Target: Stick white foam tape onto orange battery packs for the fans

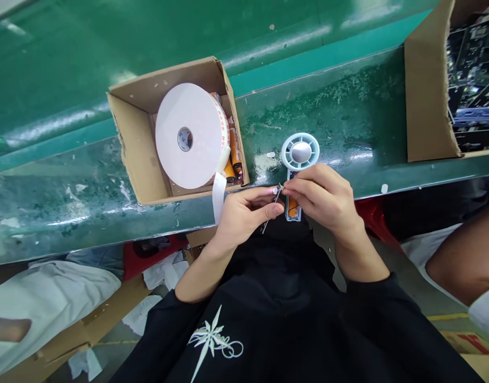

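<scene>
My left hand [242,215] is closed, with a small thin circuit board [264,227] pinched between thumb and fingers. Close against it, the fingertips of my right hand [328,197] pinch at the board's upper end; what they hold, if anything, is too small to make out. Under my right hand lies a light blue handheld fan housing [300,136] with a round ringed head and a silver disc in the middle. Its handle is uncovered and holds an orange battery [293,208], partly hidden by my fingers.
Left of my hands stands a cardboard box [138,154] with a big roll of white tape [204,143] and several orange batteries [235,149]. At right is another box [427,106] of dark circuit boards [478,85]. White scraps [384,188] dot the green bench [356,125]. People sit on both sides.
</scene>
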The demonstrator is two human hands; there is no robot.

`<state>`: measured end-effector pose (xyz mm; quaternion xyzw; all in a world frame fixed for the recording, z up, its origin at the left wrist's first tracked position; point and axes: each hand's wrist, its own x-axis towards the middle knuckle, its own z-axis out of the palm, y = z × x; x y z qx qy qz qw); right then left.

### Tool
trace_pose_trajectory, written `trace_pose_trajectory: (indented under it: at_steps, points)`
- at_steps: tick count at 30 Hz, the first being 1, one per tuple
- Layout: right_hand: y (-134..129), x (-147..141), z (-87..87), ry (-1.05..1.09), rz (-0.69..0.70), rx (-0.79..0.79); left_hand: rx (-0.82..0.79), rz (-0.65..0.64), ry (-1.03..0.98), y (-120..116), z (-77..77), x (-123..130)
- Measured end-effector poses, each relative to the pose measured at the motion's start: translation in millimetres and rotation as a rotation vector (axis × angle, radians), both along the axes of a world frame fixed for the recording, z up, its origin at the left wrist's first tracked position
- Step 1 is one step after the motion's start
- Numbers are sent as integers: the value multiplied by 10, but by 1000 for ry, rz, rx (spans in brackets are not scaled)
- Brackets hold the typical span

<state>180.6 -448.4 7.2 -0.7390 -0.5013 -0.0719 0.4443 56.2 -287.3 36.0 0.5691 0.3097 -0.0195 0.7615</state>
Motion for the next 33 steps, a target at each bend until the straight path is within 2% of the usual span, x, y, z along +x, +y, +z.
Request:
trace_pose_trajectory:
  at_steps: [6,10,12,16,18,23,29,33]
  points:
    - [-21,183,19,-4,178,-54,127,-130,52,66,80,47]
    - [-6,223,48,3,249,-114,137,-242,59,111,121,55]
    - [-2,216,53,30,259,-85,139,-212,36,90,97,38]
    - [-73,185,42,177,201,44,246,28,-43,-48,-11,-24]
    - [-141,170,33,271,133,53,333,95,-55,-119,-53,-52]
    - [-212,137,15,277,54,56,442,59,-68,-173,-75,-74]
    - [-86,22,32,253,-46,176,518,64,-92,-162,-116,-96]
    - [-10,-93,59,185,-43,140,545,66,-97,-164,-126,-130]
